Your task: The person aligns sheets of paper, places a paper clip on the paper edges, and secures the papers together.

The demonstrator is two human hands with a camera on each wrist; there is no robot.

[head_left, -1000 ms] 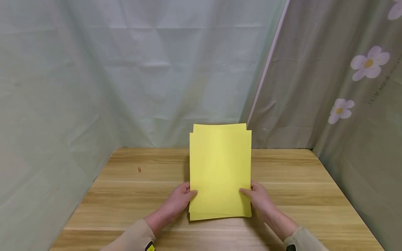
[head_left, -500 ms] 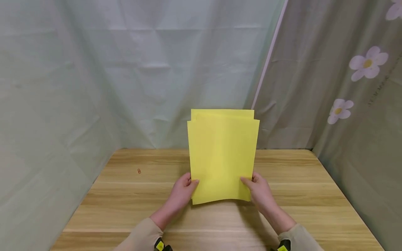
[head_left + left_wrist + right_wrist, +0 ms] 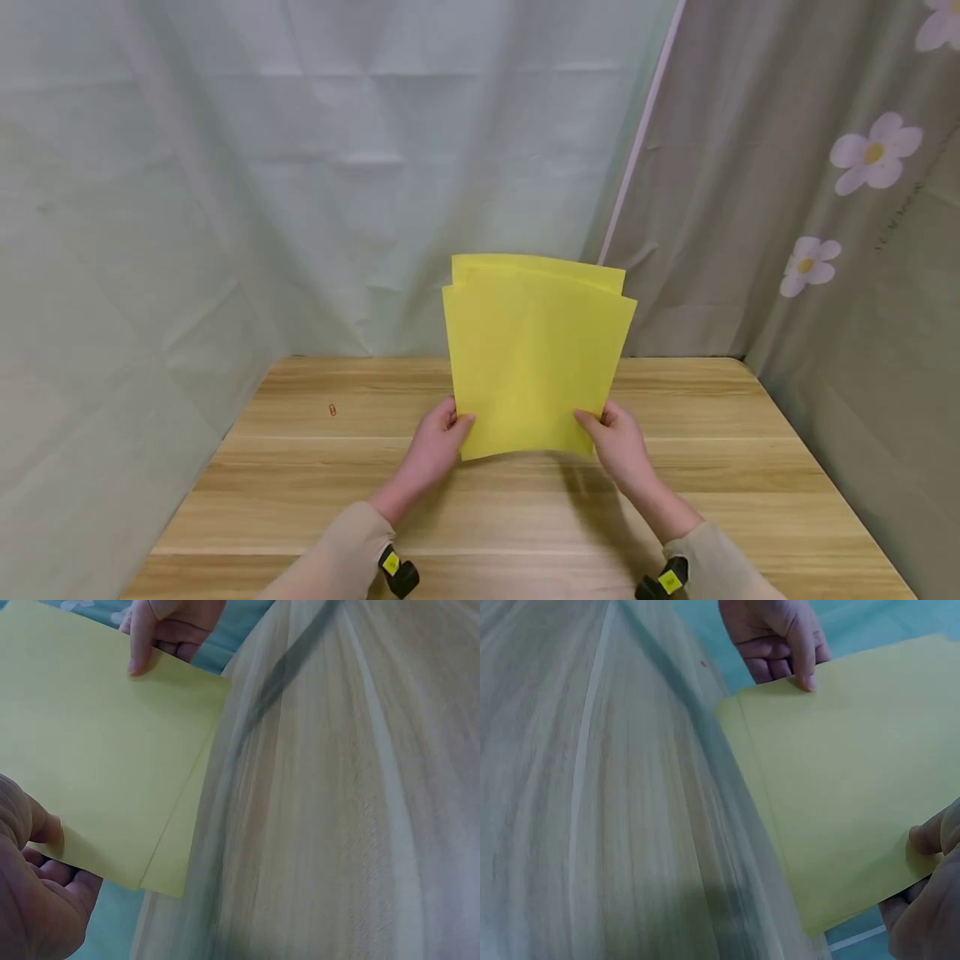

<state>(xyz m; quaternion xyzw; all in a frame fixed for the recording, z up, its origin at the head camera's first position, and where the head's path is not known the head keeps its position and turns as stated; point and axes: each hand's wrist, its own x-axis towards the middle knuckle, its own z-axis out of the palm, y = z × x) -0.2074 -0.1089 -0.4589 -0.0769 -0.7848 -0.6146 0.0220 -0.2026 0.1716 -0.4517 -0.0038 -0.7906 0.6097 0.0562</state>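
Yellow paper sheets [image 3: 532, 358], at least two and not lined up, stand tilted up above the table in the head view. The back sheet's top edge shows above the front one. My left hand [image 3: 437, 442] pinches their left edge low down, thumb in front and fingers behind. On the right edge my right hand [image 3: 621, 442] grips at about the same height, thumb also in front. Both wrist views show the paper [image 3: 105, 750] spanning between the two hands, with a second sheet's strip showing along the bottom edge.
A small red paper clip [image 3: 332, 410] lies on the wooden table [image 3: 300, 483] at the far left. Pale curtains [image 3: 360, 167] hang behind and at the sides, the right one with printed flowers [image 3: 876, 154].
Both hands have raised the yellow sheets off the table side and a little away from me. The sheets now bow more, their top edges spread wider. The paper clip has stayed put.
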